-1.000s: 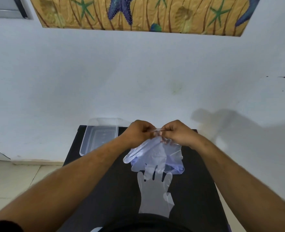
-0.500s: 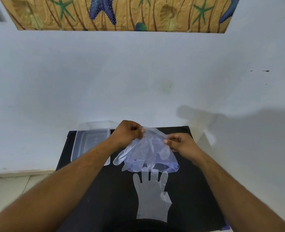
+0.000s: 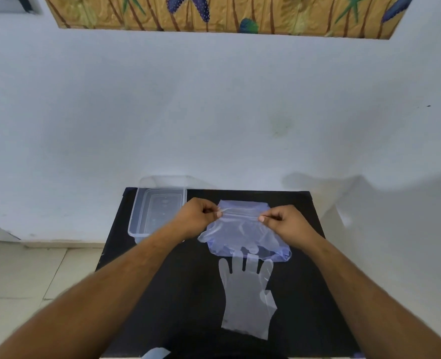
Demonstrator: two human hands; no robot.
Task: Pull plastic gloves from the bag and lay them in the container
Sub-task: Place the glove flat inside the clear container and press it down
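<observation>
A bluish clear plastic bag with gloves inside rests on the black table. My left hand pinches the bag's top edge at its left end. My right hand pinches the same edge at its right end, and the edge is stretched between them. One clear plastic glove lies flat on the table just below the bag, fingers pointing toward the bag. The clear rectangular container stands at the table's back left corner, left of my left hand.
The table stands against a white wall with a colourful starfish picture high up. Tiled floor lies to the left. A pale object shows at the bottom edge near my body.
My hands have moved apart along the bag's top edge, from pinched close together to spread wide. The bag has dropped lower and flatter onto the table.
</observation>
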